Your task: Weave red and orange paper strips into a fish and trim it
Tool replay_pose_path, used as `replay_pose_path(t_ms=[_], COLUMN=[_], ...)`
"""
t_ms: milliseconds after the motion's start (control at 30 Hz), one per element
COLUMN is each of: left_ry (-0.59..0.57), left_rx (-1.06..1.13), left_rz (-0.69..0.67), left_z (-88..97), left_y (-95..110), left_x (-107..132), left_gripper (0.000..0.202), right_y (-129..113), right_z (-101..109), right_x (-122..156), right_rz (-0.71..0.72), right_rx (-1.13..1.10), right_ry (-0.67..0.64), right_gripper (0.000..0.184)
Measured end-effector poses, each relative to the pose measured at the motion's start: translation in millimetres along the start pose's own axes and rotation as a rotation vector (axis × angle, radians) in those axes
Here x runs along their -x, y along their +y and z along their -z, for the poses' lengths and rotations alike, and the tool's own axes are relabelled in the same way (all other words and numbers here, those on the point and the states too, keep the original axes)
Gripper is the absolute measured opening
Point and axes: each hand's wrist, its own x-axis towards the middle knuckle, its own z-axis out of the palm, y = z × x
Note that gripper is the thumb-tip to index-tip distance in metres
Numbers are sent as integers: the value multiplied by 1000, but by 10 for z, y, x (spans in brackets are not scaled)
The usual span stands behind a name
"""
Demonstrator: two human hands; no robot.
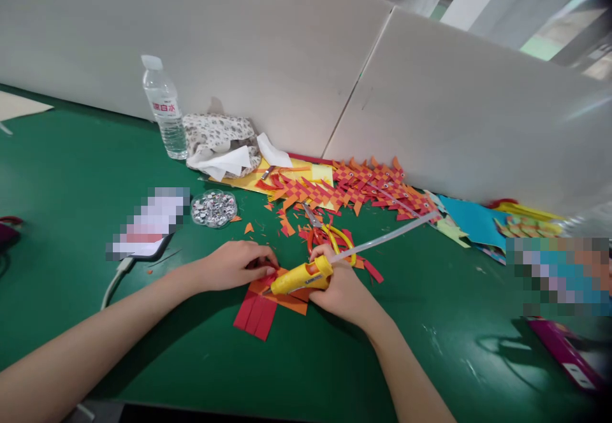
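My right hand (342, 289) is wrapped round a yellow hot glue gun (301, 278), with a long translucent glue stick (389, 235) jutting from its back. The gun's nozzle points left and down, at a piece of red and orange paper strips (255, 315) flat on the table. My left hand (239, 265) pinches the upper left part of this paper; its fingertips are partly hidden. Just beyond the gun lie scissors (342, 238) with yellow and red handles, among cut scraps.
Woven red-orange paper fish (368, 184) lie heaped along the grey partition (287, 60). A clear dish of googly eyes (214, 208), a phone (150, 222) on a cable and a water bottle (165, 111) stand left. At right are blue sheets (473, 219) and a purple power strip (564, 353).
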Motion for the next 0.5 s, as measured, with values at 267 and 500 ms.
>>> replay_pose_path(t_ms=[267,500], left_ry=[3,-1], left_rx=[0,15], left_rz=[-13,-13], left_z=[-7,2], left_y=[-18,-5], left_x=[-2,-5], left_gripper=[24,24], right_y=[13,30], right_z=[-9,4], right_x=[-2,5], right_rz=[-1,9], right_rx=[-6,-4], right_ry=[-8,-46], right_gripper=[37,35])
